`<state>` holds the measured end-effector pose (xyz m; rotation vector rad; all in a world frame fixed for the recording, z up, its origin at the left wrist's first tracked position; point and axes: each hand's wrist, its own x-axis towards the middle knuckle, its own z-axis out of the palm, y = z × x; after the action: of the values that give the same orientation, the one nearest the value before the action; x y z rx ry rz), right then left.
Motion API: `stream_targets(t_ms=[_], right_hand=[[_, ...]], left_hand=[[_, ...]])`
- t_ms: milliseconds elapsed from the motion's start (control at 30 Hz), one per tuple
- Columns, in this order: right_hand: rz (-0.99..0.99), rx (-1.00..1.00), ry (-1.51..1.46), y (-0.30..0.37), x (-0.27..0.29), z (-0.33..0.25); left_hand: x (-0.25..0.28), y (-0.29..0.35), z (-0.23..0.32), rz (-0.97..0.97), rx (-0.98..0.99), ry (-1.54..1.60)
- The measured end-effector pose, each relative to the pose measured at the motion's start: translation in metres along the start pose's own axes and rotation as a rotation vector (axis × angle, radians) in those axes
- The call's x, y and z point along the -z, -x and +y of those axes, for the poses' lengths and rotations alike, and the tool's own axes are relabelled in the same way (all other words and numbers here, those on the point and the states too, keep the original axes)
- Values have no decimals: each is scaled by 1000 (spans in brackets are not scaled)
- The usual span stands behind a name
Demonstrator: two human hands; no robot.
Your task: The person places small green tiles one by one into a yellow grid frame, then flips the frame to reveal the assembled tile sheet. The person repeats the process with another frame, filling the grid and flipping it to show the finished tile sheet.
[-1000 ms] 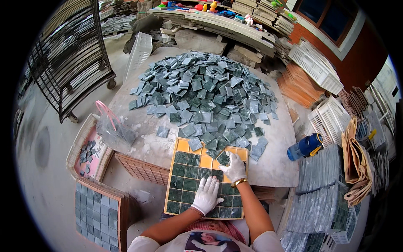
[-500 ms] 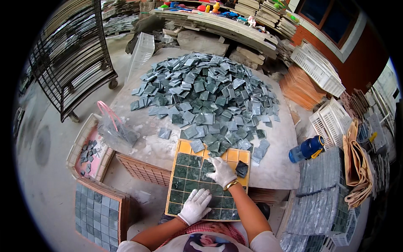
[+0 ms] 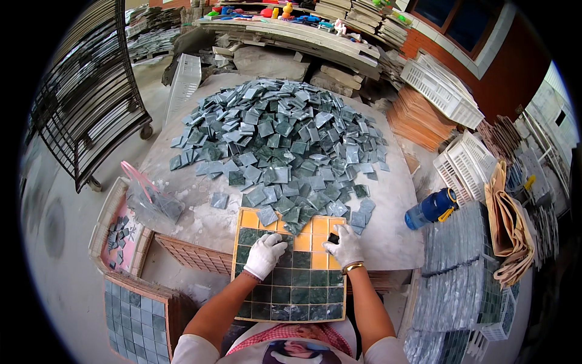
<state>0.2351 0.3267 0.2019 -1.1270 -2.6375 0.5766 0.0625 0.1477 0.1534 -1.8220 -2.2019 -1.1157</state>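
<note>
A yellow grid tray (image 3: 319, 225) lies in front of me, its lower and left cells filled with dark green square stone tiles (image 3: 299, 278). Orange cells show bare along the top and upper right. My right hand (image 3: 347, 247), in a white glove, pinches a dark tile (image 3: 333, 238) over the tray's right side. My left hand (image 3: 264, 257), also gloved, rests over tiles at the left middle, fingers curled together; what lies under its fingertips is hidden. Just past the tray's far edge, a large heap of loose grey-green tiles (image 3: 273, 133) spreads over the table, a few overlapping the tray.
The pale table (image 3: 394, 242) carries a clear bag with a pink handle (image 3: 154, 203). A blue bottle (image 3: 430, 209) stands at right by stacked tile sheets (image 3: 454, 273). At left are a basket of tile scraps (image 3: 112, 267), a tiled stack (image 3: 136, 318) and a metal rack cart (image 3: 88, 103).
My left hand has moved up the tray from its lower tiles. My right hand has shifted right and taken hold of the dark tile lying there. The whole view has shifted slightly.
</note>
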Motion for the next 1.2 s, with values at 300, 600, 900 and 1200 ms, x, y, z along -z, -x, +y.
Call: stream_targets(t_ms=[300, 600, 900, 1200], right_hand=[[-78, 118, 25, -75, -30, -45], [-219, 125, -23, -54, -7, -30], [-264, 311, -43, 50, -12, 5], [-90, 136, -128, 60, -3, 14]], left_hand=[[-7, -6, 3, 34, 82, 12], [-3, 2, 10, 60, 69, -9], [-12, 9, 33, -3, 64, 41], [-40, 5, 68, -133, -15, 30]])
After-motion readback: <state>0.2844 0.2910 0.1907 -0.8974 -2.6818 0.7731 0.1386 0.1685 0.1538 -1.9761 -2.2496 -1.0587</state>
